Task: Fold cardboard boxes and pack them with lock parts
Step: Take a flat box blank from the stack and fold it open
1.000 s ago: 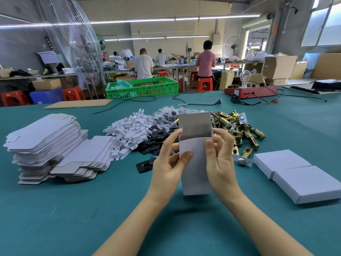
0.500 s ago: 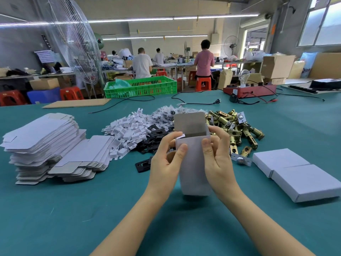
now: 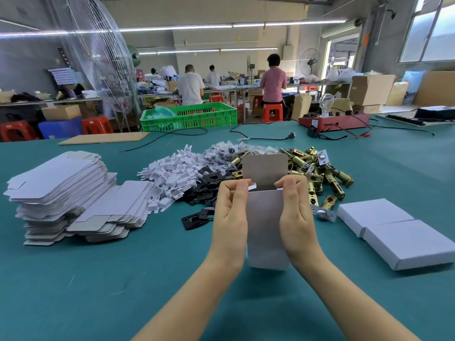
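Two hands, one upright white box, mid-fold, toward the near edge of the teal desk (image 3: 73,279).

Left hand (image 3: 230,219) grips the box (image 3: 264,230) along its left side, fingers (image 3: 240,193) curled onto the small left top flap; right hand (image 3: 296,215) grips the right side, fingers (image 3: 290,187) curled onto the right flap. Box top open, tall lid flap (image 3: 265,169) standing up at the back. Behind the box, toward the desk's middle: pile of brass latch parts (image 3: 320,172), pile of black plates (image 3: 204,190), heap of white plastic pieces (image 3: 170,177). Toward the left edge: stacks of flat unfolded cartons (image 3: 56,185). Toward the right edge: two closed white boxes (image 3: 398,230) lying flat, touching. Along the far edge: green crate (image 3: 189,116) and red device (image 3: 334,121).
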`<state>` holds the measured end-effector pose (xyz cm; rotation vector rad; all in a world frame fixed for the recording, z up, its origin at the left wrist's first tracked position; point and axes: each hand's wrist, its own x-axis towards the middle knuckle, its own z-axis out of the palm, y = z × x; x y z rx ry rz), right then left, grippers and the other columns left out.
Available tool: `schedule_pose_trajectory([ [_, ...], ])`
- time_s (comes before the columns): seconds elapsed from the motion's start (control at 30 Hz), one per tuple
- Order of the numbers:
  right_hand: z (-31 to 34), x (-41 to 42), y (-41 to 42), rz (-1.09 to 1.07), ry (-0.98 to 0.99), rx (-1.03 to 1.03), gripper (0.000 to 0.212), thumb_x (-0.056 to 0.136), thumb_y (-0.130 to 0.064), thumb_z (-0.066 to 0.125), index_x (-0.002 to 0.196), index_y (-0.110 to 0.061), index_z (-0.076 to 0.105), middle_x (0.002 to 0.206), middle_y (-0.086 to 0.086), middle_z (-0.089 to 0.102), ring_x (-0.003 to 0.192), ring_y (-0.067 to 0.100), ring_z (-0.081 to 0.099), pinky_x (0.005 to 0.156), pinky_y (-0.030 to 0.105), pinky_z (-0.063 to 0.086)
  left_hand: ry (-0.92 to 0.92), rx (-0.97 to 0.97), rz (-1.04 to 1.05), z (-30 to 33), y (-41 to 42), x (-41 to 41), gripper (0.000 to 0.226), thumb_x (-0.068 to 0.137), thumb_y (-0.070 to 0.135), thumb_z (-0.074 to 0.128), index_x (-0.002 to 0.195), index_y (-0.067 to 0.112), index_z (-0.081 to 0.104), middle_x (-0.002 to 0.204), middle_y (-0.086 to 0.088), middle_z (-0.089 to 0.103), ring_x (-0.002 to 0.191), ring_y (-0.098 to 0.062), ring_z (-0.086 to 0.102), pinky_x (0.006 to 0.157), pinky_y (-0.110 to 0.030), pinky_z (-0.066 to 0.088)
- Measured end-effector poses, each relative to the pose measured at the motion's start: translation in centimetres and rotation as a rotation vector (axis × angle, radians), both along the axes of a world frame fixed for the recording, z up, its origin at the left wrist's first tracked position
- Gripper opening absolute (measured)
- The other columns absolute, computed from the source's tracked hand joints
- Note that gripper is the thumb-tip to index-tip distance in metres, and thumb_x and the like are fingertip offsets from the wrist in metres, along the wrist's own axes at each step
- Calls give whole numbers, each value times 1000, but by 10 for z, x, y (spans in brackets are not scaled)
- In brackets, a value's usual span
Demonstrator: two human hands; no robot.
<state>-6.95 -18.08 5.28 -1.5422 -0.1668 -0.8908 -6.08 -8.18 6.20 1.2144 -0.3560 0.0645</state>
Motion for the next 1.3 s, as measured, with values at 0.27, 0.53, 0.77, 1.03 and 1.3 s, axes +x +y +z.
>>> schedule_pose_trajectory([
  [0.27, 3, 0, 1, 57, -14, 66, 6, 93, -27, 35, 94, -27, 41, 78, -36, 47, 76, -12, 45, 70, 4, 35, -21, -37, 30, 3, 0, 3, 15, 90, 29, 57, 79, 39, 60, 87, 8, 63, 86, -19, 52, 83, -46, 40],
  [0.53, 8, -4, -1, 158, -28, 134, 23, 98, -24, 36, 116, -35, 46, 92, -28, 63, 80, -1, 59, 69, 22, 51, -92, -59, -85, 6, 3, 8, 31, 89, 23, 52, 107, 47, 62, 104, -1, 70, 91, -17, 63, 78, -32, 53],
  [0.77, 6, -2, -3, 206, -73, 105, 11, 102, -17, 35, 102, -26, 41, 83, -26, 60, 78, -6, 54, 72, 11, 45, -71, -112, -144, 7, 4, 7, 13, 91, 24, 53, 103, 25, 54, 95, -4, 67, 79, -14, 60, 72, -29, 49],
  [1.03, 7, -5, 3, 86, -86, -18, 22, 97, -35, 37, 98, -14, 45, 72, -12, 51, 61, -7, 38, 60, 5, 35, -63, -58, -129, 8, 7, 6, 11, 83, 42, 62, 78, 35, 55, 84, -8, 51, 77, -24, 44, 67, -34, 39],
  [1.3, 4, -4, 2, 23, -90, -57, 10, 98, -33, 39, 97, -26, 47, 77, -19, 46, 63, -2, 40, 60, 11, 36, -164, 50, -35, 5, 5, 6, 22, 78, 55, 63, 94, 40, 63, 78, 9, 55, 74, -13, 45, 67, -27, 41],
])
